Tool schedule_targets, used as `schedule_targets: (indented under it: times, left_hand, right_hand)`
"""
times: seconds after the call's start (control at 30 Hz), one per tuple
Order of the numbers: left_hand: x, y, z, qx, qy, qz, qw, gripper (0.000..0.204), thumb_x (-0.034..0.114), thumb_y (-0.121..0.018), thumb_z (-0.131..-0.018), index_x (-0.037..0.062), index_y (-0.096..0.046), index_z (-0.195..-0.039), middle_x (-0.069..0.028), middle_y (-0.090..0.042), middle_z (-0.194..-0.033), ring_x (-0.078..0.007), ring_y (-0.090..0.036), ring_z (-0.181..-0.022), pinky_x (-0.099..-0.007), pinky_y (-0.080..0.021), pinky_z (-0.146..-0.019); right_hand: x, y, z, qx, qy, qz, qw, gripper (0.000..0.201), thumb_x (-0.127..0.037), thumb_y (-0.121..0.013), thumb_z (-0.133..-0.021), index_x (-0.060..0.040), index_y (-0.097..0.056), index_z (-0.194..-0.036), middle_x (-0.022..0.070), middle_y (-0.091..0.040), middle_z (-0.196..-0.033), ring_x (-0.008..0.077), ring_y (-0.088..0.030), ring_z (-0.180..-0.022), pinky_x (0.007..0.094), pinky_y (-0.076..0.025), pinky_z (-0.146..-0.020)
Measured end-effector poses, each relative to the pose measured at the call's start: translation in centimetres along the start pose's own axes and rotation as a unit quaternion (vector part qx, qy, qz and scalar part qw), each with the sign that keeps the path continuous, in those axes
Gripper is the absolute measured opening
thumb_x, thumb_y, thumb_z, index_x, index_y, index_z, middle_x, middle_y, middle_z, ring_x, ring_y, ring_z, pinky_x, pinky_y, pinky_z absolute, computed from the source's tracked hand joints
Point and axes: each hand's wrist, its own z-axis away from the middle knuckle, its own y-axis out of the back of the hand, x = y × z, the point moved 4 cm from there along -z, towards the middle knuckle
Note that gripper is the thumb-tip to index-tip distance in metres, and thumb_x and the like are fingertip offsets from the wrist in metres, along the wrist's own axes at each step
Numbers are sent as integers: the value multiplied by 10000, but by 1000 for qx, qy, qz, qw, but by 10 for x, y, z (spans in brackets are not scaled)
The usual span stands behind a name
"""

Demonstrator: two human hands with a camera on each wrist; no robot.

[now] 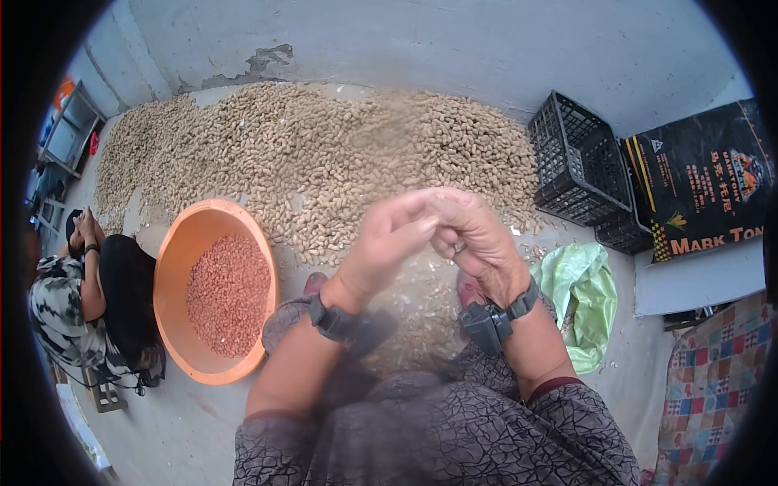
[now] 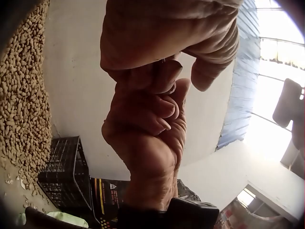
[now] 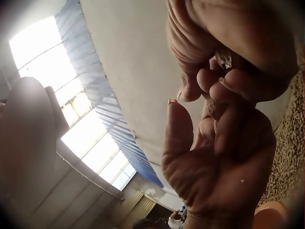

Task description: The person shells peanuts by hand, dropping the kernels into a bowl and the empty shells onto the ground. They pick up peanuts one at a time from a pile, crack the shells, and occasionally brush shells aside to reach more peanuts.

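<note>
My left hand (image 1: pixel 377 247) and right hand (image 1: pixel 482 243) meet in front of me, fingers curled towards each other, with some blur in the head view. In the right wrist view, a brown peanut (image 3: pixel 214 108) shows between the fingers of the left hand. A pale, broken-looking peanut shell (image 3: pixel 224 59) sits in the curled fingers of the right hand; those fingers hide most of it. Beyond the hands spreads a big heap of unshelled peanuts (image 1: pixel 324 154). Red shelled kernels (image 1: pixel 231 296) fill the bottom of an orange basin (image 1: pixel 174 259) on my left.
Empty-looking shells litter the floor (image 1: pixel 417 316) between my feet. At right stand a black plastic crate (image 1: pixel 579 162), a black printed sack (image 1: pixel 697 178) and a crumpled green bag (image 1: pixel 579 300). Another person (image 1: pixel 73 300) sits left of the basin. A pale wall (image 1: pixel 405 40) backs the heap.
</note>
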Motion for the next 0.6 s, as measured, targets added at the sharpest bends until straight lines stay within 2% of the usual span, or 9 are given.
schedule_targets:
  times: [0.03,0.17,0.27,0.33,0.47,0.6]
  left_hand:
    - [0,-2,0,26,-11,-38,999,436,210,-528,-882,-75,-487,-1211,-73,-621,-837,-42,-464,-604,-165,-347,-544]
    - [0,-6,-1,62,9,-77,995,376,242,-525,-911,-47,-531,-1151,-54,-610,-804,-63,-507,-627,-169,-373,-563]
    - [-4,-4,-4,67,-1,-90,994,303,230,-499,-930,-25,-561,-1081,-34,-600,-779,-57,-501,-619,-167,-370,-559]
    - [-9,-1,-7,78,-22,-89,993,274,219,-488,-935,-21,-564,-1042,-23,-597,-778,-31,-452,-589,-162,-331,-532]
    - [-3,-2,-6,60,6,-63,996,297,220,-490,-935,-28,-556,-1086,-21,-594,-773,-21,-431,-581,-171,-344,-536]
    - [-7,-1,-4,67,6,-50,996,390,251,-512,-930,-41,-512,-1188,-23,-591,-777,-32,-457,-601,-206,-429,-605]
  right_hand:
    - [0,1,0,-1,6,-6,1000,287,-240,-610,-870,39,-622,-936,-13,-539,-665,18,-424,-511,154,-331,-436]
    - [-1,0,0,32,21,17,999,250,-213,-603,-869,34,-623,-903,-10,-532,-640,28,-437,-504,164,-336,-431]
    - [-2,2,-1,52,38,17,998,219,-189,-594,-868,28,-620,-884,0,-528,-614,44,-446,-489,178,-339,-422]
    - [-5,2,-2,80,37,34,996,202,-176,-591,-865,24,-619,-870,8,-524,-594,55,-446,-475,186,-333,-411]
    - [0,12,-7,46,22,10,999,214,-194,-599,-867,18,-618,-859,7,-522,-591,58,-445,-474,186,-329,-407]
    - [0,5,-4,31,18,4,999,260,-241,-620,-868,17,-615,-898,-18,-524,-615,33,-439,-494,174,-316,-410]
